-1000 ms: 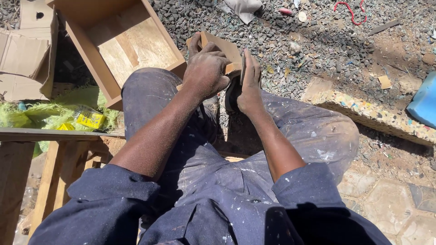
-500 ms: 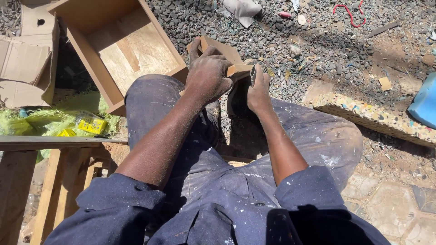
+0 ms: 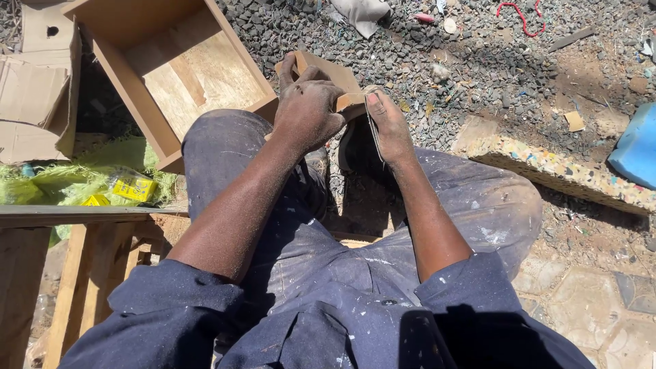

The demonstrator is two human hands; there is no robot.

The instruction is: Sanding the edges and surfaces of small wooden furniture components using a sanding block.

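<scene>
A small brown wooden piece (image 3: 329, 70) is held over my knees, above the gravel. My left hand (image 3: 307, 113) is closed around its near side, fingers wrapped over the top. My right hand (image 3: 389, 126) presses flat against the piece's right end with a thin sheet, seemingly sandpaper (image 3: 374, 119), under the palm. Both hands are dusty and almost touch each other. Most of the piece is hidden by my left hand.
An open wooden box (image 3: 137, 102) lies at the upper left beside flattened cardboard (image 3: 34, 89). A green bag with yellow packets (image 3: 75, 184) sits by a wooden frame (image 3: 75, 273). A speckled foam slab (image 3: 560, 171) and a blue object (image 3: 635, 150) lie at the right on gravel.
My right hand has slid slightly along the end of the wooden piece. My left hand keeps its grip in nearly the same place.
</scene>
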